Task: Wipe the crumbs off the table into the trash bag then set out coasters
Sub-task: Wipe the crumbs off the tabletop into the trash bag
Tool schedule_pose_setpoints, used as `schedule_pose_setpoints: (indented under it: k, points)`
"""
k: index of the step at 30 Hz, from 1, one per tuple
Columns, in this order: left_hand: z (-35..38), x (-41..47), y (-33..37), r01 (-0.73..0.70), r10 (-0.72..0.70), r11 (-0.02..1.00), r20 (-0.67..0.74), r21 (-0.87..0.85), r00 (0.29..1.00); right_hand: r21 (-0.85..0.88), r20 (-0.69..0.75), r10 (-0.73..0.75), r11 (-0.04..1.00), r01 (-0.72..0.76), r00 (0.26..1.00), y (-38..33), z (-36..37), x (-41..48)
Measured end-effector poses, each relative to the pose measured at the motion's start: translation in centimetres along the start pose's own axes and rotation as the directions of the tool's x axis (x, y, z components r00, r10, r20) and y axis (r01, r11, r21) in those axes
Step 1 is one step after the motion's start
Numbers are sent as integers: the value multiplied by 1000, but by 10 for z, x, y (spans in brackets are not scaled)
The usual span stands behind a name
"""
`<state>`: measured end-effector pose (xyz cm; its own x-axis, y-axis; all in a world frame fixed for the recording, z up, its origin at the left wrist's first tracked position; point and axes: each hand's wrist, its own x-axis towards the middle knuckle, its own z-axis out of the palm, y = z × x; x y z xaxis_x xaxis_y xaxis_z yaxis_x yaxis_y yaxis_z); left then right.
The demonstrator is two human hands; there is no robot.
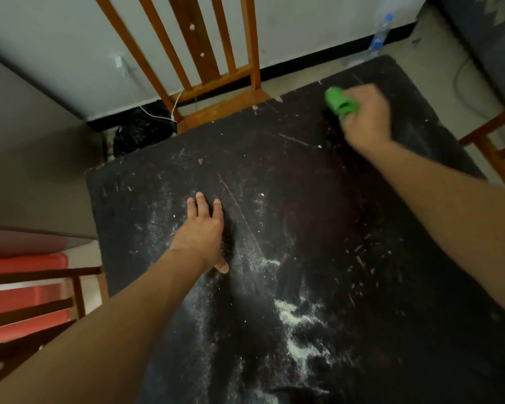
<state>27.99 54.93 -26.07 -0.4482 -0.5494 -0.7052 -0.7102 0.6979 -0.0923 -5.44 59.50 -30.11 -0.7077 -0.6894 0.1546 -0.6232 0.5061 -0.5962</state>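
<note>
A black table (318, 185) fills the view, dusted with white powder and scattered crumbs (299, 319), thickest near the front middle. My right hand (365, 118) is closed around a green cloth (340, 102) pressed on the table's far right part; the hand is blurred. My left hand (204, 231) lies flat on the tabletop at the left centre, fingers apart, holding nothing. A black trash bag (137, 135) sits on the floor beyond the table's far left corner. No coasters show.
A wooden chair (204, 62) stands at the table's far edge, a white cable hanging beside it. Another chair (496, 141) shows at the right edge. A red seat with a dark frame (27, 290) stands at left. A plastic bottle (379, 36) stands by the wall.
</note>
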Motion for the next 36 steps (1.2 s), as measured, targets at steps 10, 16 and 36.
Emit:
schedule_pose_setpoints:
  k: [10, 16, 36]
  points:
    - [1, 2, 0, -7, 7, 1000, 13, 3, 1000, -48, 157, -27, 998, 35, 987, -50, 57, 38]
    - [0, -1, -2, -13, 13, 1000, 11, -11, 1000, 199, 390, -444, 896, 397, 807, -54, 61, -62]
    - [44, -53, -117, 232, -227, 944, 50, -233, 973, -42, 35, 196, 980, -194, 980, -25, -3, -58]
